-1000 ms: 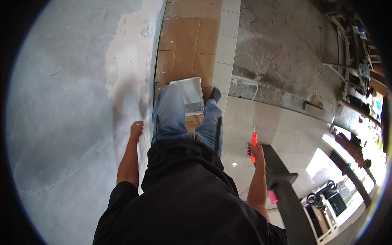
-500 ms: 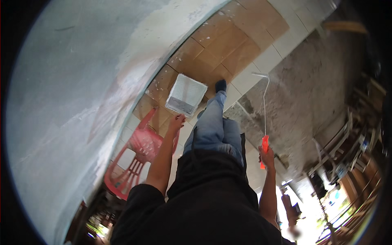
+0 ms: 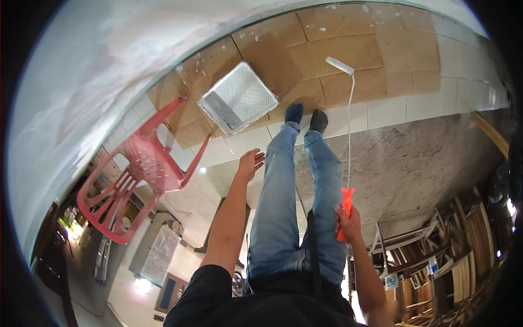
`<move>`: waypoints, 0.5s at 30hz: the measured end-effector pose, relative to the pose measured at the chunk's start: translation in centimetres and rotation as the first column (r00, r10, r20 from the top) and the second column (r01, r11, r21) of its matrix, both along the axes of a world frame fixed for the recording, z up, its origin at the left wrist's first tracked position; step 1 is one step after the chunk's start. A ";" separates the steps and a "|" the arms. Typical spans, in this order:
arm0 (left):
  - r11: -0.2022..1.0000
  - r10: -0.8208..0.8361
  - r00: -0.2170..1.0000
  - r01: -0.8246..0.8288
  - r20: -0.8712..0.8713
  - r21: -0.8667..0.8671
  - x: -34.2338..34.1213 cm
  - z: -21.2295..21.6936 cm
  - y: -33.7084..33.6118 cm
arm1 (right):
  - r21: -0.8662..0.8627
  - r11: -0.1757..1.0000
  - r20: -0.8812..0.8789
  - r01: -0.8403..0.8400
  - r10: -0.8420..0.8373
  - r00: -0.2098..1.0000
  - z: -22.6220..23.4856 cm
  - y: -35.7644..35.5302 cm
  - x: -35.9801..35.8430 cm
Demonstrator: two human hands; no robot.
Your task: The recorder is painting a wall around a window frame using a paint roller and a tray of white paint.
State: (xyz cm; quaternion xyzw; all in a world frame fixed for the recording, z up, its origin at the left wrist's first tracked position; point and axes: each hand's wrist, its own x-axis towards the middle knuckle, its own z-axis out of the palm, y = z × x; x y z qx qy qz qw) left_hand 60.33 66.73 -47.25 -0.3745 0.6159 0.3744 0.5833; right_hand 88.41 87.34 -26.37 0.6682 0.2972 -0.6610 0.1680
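Note:
In my right hand (image 3: pixel 350 222) is a paint roller (image 3: pixel 339 66) with an orange-red handle, a long thin metal rod and a whitish roller head at the far end. The fingers are closed round the handle; the head appears over the brown cardboard (image 3: pixel 414 49). My left hand (image 3: pixel 251 164) hangs free beside my left leg, fingers stretched and holding nothing. Ahead of it a white paint tray (image 3: pixel 256 101) lies on the cardboard, with ribs on one part and a greyish patch at its left end. Whether the roller is wet I cannot make out.
A red plastic armchair (image 3: pixel 143 158) stands at the left, close to the pale wall (image 3: pixel 117 46). Light floor tiles (image 3: pixel 389 111) run past my socked feet, bordered by rough grey concrete (image 3: pixel 406 150). Wooden pieces (image 3: pixel 463 261) are stacked at the lower right.
My view has turned, and the wall has moved toward the upper left. The roller head now appears over cardboard rather than concrete. Both feet now show; my left hand appears farther from the tray.

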 end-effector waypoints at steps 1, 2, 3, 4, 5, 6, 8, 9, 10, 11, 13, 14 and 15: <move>1.000 0.001 1.000 -0.001 0.019 -0.002 0.5 -2.5 -0.2 | -0.004 0.998 -0.023 -0.057 0.057 0.998 -1.4 0.0 0.1; 1.000 0.020 1.000 -0.020 0.016 -0.010 1.0 -5.1 -0.2 | -0.017 0.996 -0.009 -0.087 0.087 0.996 -1.9 0.3 -0.3; 1.000 0.022 0.998 -0.021 0.062 -0.013 1.8 -7.5 -0.5 | -0.034 0.993 0.010 -0.113 0.113 0.994 -1.7 0.6 -0.4; 1.000 0.019 0.994 -0.019 0.104 -0.008 2.3 -10.2 -0.2 | -0.051 0.993 0.036 -0.106 0.108 0.994 -2.2 0.9 0.4; 1.000 0.026 0.994 -0.026 0.110 -0.006 3.2 -12.9 0.6 | -0.065 0.993 0.069 -0.094 0.099 0.993 -2.4 0.8 1.6; 0.995 0.103 0.983 -0.103 0.151 -0.007 4.0 -15.6 1.5 | -0.036 0.987 0.080 -0.156 0.158 0.984 -2.2 0.5 4.1; 0.984 0.177 0.972 -0.175 0.154 -0.025 3.1 -21.1 1.9 | -0.075 0.981 0.126 -0.177 0.185 0.975 -3.6 0.7 3.7; 0.919 0.392 0.913 -0.385 0.107 -0.081 2.5 -23.2 1.6 | -0.143 0.980 0.185 -0.136 0.162 0.969 -3.1 1.2 1.8; 0.806 0.588 0.806 -0.579 0.064 -0.121 2.1 -25.1 1.8 | -0.151 0.979 0.186 -0.137 0.164 0.969 -3.1 1.6 1.5; 0.708 0.702 0.712 -0.701 -0.026 -0.087 1.8 -26.7 2.9 | -0.173 0.975 0.207 -0.142 0.177 0.962 -3.0 1.8 1.6; 0.583 0.807 0.564 -0.809 -0.177 0.078 1.3 -29.0 6.0 | -0.186 0.971 0.262 -0.148 0.194 0.945 -3.0 2.3 1.8; 0.570 0.817 0.523 -0.796 -0.243 0.202 0.7 -30.1 6.8 | -0.189 0.968 0.242 -0.167 0.210 0.947 -2.9 2.4 1.7; 0.448 0.885 0.382 -0.855 -0.266 0.261 -1.8 -31.8 4.9 | -0.209 0.961 0.184 -0.181 0.220 0.958 -3.2 2.3 1.3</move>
